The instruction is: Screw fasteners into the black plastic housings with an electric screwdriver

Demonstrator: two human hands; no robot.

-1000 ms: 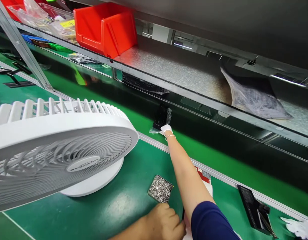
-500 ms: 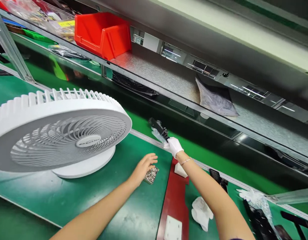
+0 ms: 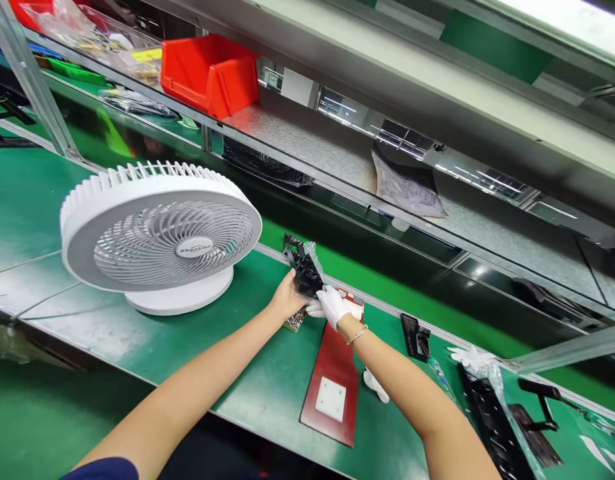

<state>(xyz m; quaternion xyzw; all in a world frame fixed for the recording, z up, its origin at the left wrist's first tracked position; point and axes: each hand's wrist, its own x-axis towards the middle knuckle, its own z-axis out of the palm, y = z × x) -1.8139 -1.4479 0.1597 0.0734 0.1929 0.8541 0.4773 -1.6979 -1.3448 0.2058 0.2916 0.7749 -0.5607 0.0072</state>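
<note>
A black plastic part (image 3: 306, 273) with ribs and clips is held up between both hands above the green bench, tilted, with some clear wrap beside it. My bare left hand (image 3: 287, 297) is closed on its left side. From the lower right, my right hand (image 3: 332, 305), in a white glove, grips its near end. Right under the left hand sits a small box of metal screws (image 3: 294, 321), partly hidden. A red board (image 3: 332, 373) with a white plate (image 3: 331, 399) on it lies below the right hand.
A white fan (image 3: 162, 240) stands at left. Right of my right forearm lie a white glove (image 3: 376, 385), a black bracket (image 3: 416, 337), a long black part (image 3: 494, 420) and a screwdriver-like tool (image 3: 540, 393). A metal shelf (image 3: 307, 143) with a red bin (image 3: 210, 75) runs overhead.
My left hand has moved from the screw box up to the black part and taken hold of it. The right hand has drawn the part slightly nearer, and the view has shifted.
</note>
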